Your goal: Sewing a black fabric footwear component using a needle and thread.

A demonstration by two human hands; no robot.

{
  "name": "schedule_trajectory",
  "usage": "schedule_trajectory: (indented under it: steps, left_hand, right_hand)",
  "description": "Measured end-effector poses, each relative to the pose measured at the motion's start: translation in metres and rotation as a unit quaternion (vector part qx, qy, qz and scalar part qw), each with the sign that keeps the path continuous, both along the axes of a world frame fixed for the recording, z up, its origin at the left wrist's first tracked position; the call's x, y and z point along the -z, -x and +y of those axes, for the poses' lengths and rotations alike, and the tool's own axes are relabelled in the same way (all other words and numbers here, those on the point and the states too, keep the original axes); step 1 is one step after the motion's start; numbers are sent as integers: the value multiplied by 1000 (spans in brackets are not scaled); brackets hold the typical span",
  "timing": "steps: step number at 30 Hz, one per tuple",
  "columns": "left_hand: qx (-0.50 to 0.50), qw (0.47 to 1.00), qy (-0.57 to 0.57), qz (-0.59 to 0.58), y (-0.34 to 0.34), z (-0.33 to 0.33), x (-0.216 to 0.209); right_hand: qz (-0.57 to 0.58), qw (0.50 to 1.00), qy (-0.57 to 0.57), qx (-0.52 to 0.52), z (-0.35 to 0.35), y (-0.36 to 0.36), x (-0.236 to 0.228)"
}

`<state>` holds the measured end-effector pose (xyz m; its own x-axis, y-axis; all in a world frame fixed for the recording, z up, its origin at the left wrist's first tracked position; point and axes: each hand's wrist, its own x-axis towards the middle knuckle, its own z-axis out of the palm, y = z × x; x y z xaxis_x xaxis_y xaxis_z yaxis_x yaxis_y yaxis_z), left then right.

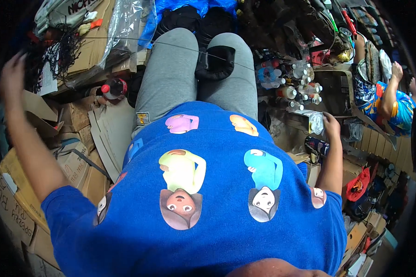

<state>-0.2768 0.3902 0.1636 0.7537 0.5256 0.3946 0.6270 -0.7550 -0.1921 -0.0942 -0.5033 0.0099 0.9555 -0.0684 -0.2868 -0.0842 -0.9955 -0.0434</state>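
Observation:
My left hand [14, 76] is out at the far left, beside a tangle of black cords [62, 57]. Motion smears its fingers, so whether they hold anything does not show. On the right, my right hand [331, 125] has its fingers curled next to a clear plastic wrapping [315, 123]; what is in them, if anything, is hidden. A thin dark cord [180, 45] stretches across my legs from the left side toward the right. Under it, a black padded ring-shaped piece [217, 64] rests on my right knee.
Cardboard sheets [108, 143] and boxes fill the left, with a red-capped dark bottle [114, 88] among them. Several plastic bottles [289, 92] stand right of my legs. Another person [388, 101] in bright patterned clothing sits at the far right. A red bag [358, 184] lies nearer.

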Motion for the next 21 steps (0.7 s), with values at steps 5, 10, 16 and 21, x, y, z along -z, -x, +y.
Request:
schedule_trajectory:
  steps: [5,10,16,21]
  left_hand:
    - [441,765,468,-23,-96,-246,92]
    - [527,683,503,57,-144,-340,131]
    - [486,647,549,209,-168,-348,128]
    - [466,565,653,195,-172,-346,143]
  right_hand:
    - [126,933,-312,-128,189,-2,-3]
    - [23,864,-425,-270,310,-10,-37]
    - [35,863,-384,-328,324,-26,-34]
    - [49,849,-368,-376,329,-29,-37]
